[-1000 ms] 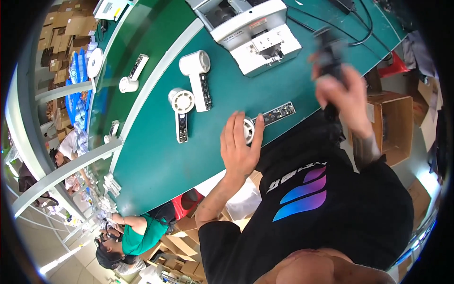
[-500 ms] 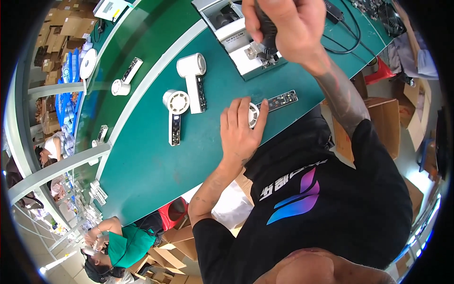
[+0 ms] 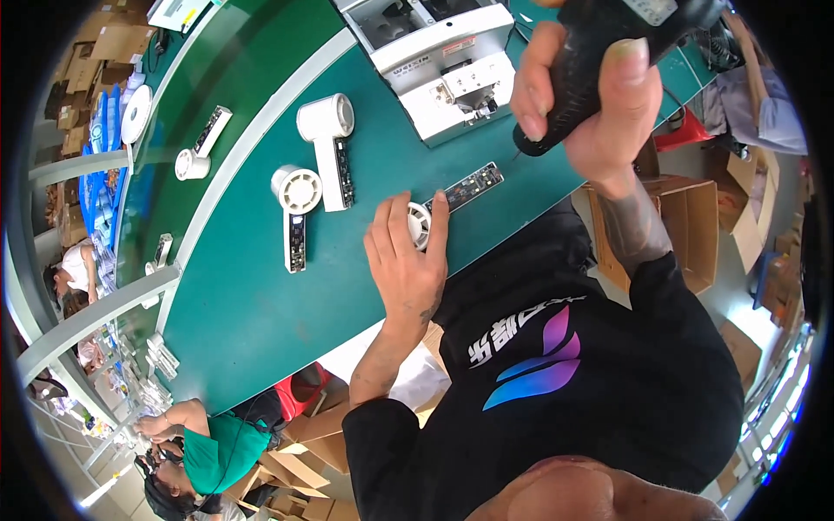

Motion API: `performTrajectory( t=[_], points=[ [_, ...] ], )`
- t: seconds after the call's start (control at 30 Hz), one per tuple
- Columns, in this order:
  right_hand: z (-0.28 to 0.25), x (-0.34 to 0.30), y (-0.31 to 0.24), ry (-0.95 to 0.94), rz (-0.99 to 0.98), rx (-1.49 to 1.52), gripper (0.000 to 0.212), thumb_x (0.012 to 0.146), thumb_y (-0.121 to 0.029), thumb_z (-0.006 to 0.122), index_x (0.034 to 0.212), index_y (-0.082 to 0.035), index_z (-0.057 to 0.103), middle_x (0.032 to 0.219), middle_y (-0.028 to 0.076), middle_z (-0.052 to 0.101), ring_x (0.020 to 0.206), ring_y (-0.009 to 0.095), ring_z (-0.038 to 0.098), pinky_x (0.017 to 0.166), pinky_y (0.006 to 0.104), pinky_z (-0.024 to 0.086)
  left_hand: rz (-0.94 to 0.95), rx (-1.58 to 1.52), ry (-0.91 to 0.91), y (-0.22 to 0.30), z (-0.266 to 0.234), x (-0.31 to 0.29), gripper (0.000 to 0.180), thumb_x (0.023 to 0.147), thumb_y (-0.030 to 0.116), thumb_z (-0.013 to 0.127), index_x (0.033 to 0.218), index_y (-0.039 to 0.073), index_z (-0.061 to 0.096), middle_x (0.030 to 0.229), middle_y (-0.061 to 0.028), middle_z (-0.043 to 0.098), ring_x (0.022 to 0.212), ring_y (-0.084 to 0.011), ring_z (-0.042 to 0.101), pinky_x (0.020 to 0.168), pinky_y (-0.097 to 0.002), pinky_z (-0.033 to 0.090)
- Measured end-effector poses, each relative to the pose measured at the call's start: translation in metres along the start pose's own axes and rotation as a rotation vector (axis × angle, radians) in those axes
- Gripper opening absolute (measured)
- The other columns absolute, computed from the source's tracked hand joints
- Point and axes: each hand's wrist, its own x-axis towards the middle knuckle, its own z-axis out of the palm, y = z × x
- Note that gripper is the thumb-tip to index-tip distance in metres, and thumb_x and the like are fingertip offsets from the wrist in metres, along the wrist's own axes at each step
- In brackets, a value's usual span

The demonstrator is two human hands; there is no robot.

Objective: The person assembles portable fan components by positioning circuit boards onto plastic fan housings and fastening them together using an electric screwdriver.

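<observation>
- Left hand (image 3: 407,260), centre frame, fingers spread flat over a small white fan part (image 3: 420,225) with its circuit strip (image 3: 470,186) running up-right
- Right hand (image 3: 591,87), upper right, clamped on a black tool (image 3: 599,52), probably a screwdriver, above the strip's far end

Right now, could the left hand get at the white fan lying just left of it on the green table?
Probably yes: the left hand rests on a small fan part, and bare green table lies between it and the white fan.

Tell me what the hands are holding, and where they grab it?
The right hand grips a black power tool around its handle. The left hand presses on the round head of a small white handheld fan on the green table.
</observation>
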Motion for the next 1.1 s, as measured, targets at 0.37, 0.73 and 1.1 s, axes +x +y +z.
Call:
performTrajectory(
  t=[0.37,0.73,1.1],
  points=[
    [0.038,0.003,-0.012,0.219,0.164,0.125,0.075,0.093,-0.053,0.067,0.122,0.013,0.045,0.064,0.008,0.059,0.048,0.012,0.053,0.047,0.0247,0.041,-0.023,0.042,-0.046,0.004,-0.002,0.001,0.051,0.079,-0.002,0.07,0.126,0.015,0.071,0.125,-0.021,0.056,0.116,-0.0396,0.056,0.093,-0.0478,0.049],
    [0.04,-0.009,-0.003,0.181,0.166,0.12,0.078,0.089,-0.056,0.071,0.12,0.012,0.046,0.066,0.009,0.06,0.05,0.012,0.053,0.046,0.0247,0.041,-0.02,0.06,-0.057,0.003,0.0,0.001,0.055,0.08,-0.003,0.065,0.131,0.018,0.069,0.125,-0.0202,0.054,0.116,-0.0386,0.055,0.089,-0.0473,0.048],
    [0.022,-0.011,0.02,-0.055,0.043,0.093,0.081,0.091,-0.069,0.061,0.125,0.003,0.045,0.065,0.008,0.055,0.049,0.013,0.051,0.045,0.028,0.042,0.038,0.109,-0.029,0.002,0.002,0.004,0.045,0.086,0.007,0.061,0.13,0.015,0.069,0.119,-0.0235,0.056,0.111,-0.0384,0.057,0.085,-0.0476,0.049]
  ],
)
